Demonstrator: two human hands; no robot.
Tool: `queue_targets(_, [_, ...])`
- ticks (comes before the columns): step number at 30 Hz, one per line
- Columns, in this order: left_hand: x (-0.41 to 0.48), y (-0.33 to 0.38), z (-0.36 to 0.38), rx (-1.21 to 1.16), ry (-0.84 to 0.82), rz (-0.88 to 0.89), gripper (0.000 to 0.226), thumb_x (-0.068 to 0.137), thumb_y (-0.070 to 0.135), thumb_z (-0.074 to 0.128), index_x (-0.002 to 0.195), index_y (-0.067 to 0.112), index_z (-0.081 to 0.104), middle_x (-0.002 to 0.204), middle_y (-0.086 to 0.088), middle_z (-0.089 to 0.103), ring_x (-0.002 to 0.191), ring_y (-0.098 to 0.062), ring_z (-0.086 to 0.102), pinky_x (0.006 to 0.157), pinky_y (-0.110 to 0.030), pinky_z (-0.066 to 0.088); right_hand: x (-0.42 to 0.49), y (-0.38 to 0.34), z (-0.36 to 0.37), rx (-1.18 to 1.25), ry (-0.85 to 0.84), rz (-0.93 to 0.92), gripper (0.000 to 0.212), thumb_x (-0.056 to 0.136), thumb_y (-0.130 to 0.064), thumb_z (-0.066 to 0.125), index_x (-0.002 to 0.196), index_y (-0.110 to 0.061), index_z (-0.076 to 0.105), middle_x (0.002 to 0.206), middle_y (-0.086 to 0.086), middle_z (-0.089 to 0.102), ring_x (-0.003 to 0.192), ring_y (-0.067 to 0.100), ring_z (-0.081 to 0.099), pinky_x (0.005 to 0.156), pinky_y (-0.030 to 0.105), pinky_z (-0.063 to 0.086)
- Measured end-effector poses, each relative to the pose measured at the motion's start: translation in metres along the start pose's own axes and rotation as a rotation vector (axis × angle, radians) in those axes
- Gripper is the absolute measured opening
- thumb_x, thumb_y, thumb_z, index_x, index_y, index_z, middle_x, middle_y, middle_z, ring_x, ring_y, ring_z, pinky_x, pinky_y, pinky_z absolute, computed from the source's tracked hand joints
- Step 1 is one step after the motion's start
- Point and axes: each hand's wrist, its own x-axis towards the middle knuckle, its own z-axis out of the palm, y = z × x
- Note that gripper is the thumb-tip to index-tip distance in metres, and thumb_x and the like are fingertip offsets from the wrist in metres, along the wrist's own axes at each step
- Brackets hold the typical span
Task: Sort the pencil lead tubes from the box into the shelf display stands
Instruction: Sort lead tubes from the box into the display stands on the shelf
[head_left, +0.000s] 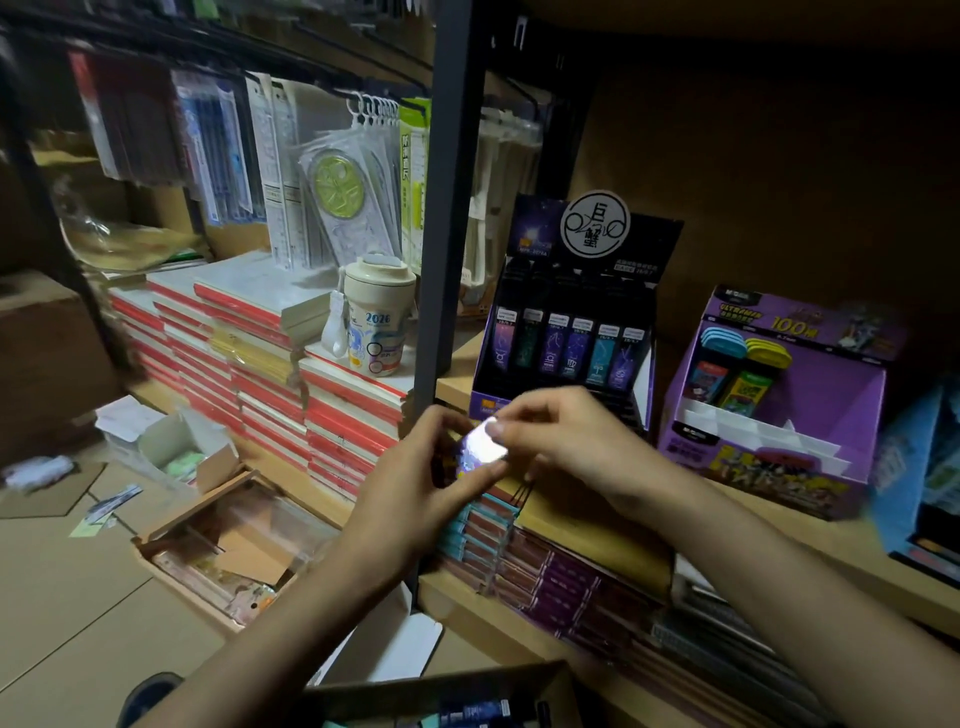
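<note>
Cardboard, the box (415, 691) sat at the bottom edge of the frame, with more tubes blurred inside it. At the centre, the left grip (426, 467) curled round a pale, glare-washed pencil lead tube (480, 446), and the right grip (561, 441) pinched its upper end. Both hung before the wooden shelf (597, 530). Just above them on it stood the dark display stand (535, 228), six tubes upright in a row; the purple display stand (831, 389) stood at its right.
</note>
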Motion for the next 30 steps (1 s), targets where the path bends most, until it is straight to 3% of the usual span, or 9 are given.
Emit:
queue_targets(3, [-0.001, 0.0, 0.0, 0.292, -0.043, 0.164, 0.048, 0.068, 0.073, 0.041, 0.104, 0.04, 0.044, 0.095, 0.023, 0.054, 0.086, 0.007, 0.055, 0.068, -0.014, 0.049, -0.011, 0.009, 0.0, 0.088, 0.009, 0.048, 0.007, 0.087, -0.007, 0.062, 0.092, -0.005, 0.066, 0.079, 0.006, 0.066, 0.061, 0.002, 0.061, 0.053, 0.014, 0.046])
queue_targets(6, [0.001, -0.004, -0.006, 0.364, -0.092, 0.217, 0.058, 0.073, 0.07, 0.037, 0.116, 0.033, 0.048, 0.107, 0.019, 0.053, 0.092, 0.004, 0.051, 0.071, -0.01, 0.044, -0.017, 0.016, -0.008, 0.146, 0.128, 0.051, 0.005, 0.087, -0.007, 0.062, 0.089, -0.01, 0.065, 0.082, 0.006, 0.068, 0.064, 0.003, 0.062, 0.053, 0.015, 0.048])
queue_targets(9, [0.003, -0.006, -0.011, 0.108, -0.033, 0.041, 0.029, 0.081, 0.045, 0.059, 0.106, 0.034, 0.049, 0.103, 0.02, 0.058, 0.092, 0.002, 0.058, 0.069, -0.011, 0.047, -0.023, 0.021, -0.02, 0.293, 0.25, 0.015, 0.006, 0.088, -0.008, 0.061, 0.087, -0.013, 0.065, 0.08, 0.002, 0.07, 0.065, 0.0, 0.063, 0.054, 0.015, 0.05])
queue_targets(11, [0.006, -0.006, -0.012, -0.237, -0.005, -0.116, 0.021, 0.081, 0.025, 0.065, 0.099, 0.026, 0.057, 0.094, 0.007, 0.068, 0.087, -0.005, 0.064, 0.067, -0.014, 0.05, -0.027, 0.023, -0.024, 0.374, 0.265, 0.017, 0.006, 0.089, -0.008, 0.06, 0.089, -0.012, 0.064, 0.08, 0.003, 0.07, 0.063, 0.004, 0.063, 0.055, 0.016, 0.05])
queue_targets(16, [0.009, 0.007, -0.013, -0.689, 0.068, -0.236, 0.019, 0.075, 0.019, 0.061, 0.092, 0.012, 0.064, 0.085, 0.0, 0.073, 0.079, -0.008, 0.068, 0.066, -0.017, 0.055, -0.031, 0.033, -0.01, 0.511, 0.195, 0.064, 0.009, 0.086, 0.001, 0.061, 0.085, -0.008, 0.06, 0.078, 0.009, 0.068, 0.059, 0.009, 0.065, 0.05, 0.015, 0.05])
queue_targets(19, [0.01, 0.015, -0.01, -0.728, 0.111, -0.24, 0.017, 0.076, 0.018, 0.06, 0.091, 0.013, 0.064, 0.077, 0.004, 0.072, 0.07, -0.004, 0.066, 0.062, -0.015, 0.054, -0.034, 0.044, 0.001, 0.353, 0.039, 0.108, 0.008, 0.083, -0.007, 0.067, 0.084, -0.014, 0.062, 0.086, 0.009, 0.07, 0.07, 0.013, 0.068, 0.063, 0.024, 0.053])
queue_targets(22, [0.008, 0.021, -0.006, -0.648, 0.076, -0.212, 0.016, 0.084, 0.018, 0.057, 0.098, 0.015, 0.064, 0.087, 0.004, 0.073, 0.078, -0.007, 0.065, 0.066, -0.022, 0.05, -0.037, 0.047, 0.005, 0.085, -0.085, 0.09, 0.017, 0.082, -0.028, 0.07, 0.096, -0.022, 0.064, 0.098, 0.004, 0.067, 0.086, 0.013, 0.066, 0.075, 0.027, 0.051])
queue_targets(26, [0.006, 0.029, 0.008, -0.526, -0.062, -0.134, 0.027, 0.078, 0.024, 0.057, 0.103, 0.015, 0.065, 0.093, 0.005, 0.073, 0.087, -0.007, 0.065, 0.069, -0.021, 0.05, -0.039, 0.036, -0.003, 0.067, 0.097, -0.103, 0.017, 0.086, -0.023, 0.066, 0.098, -0.033, 0.059, 0.098, -0.006, 0.065, 0.086, 0.011, 0.065, 0.077, 0.025, 0.053])
queue_targets(30, [0.01, 0.035, 0.024, -0.465, -0.141, -0.046, 0.028, 0.081, 0.022, 0.057, 0.106, 0.016, 0.065, 0.101, 0.006, 0.071, 0.092, -0.003, 0.067, 0.071, -0.012, 0.051, -0.05, 0.032, -0.013, 0.01, 0.193, -0.191, 0.013, 0.088, -0.01, 0.062, 0.093, -0.022, 0.061, 0.084, -0.001, 0.061, 0.075, 0.011, 0.057, 0.069, 0.019, 0.047])
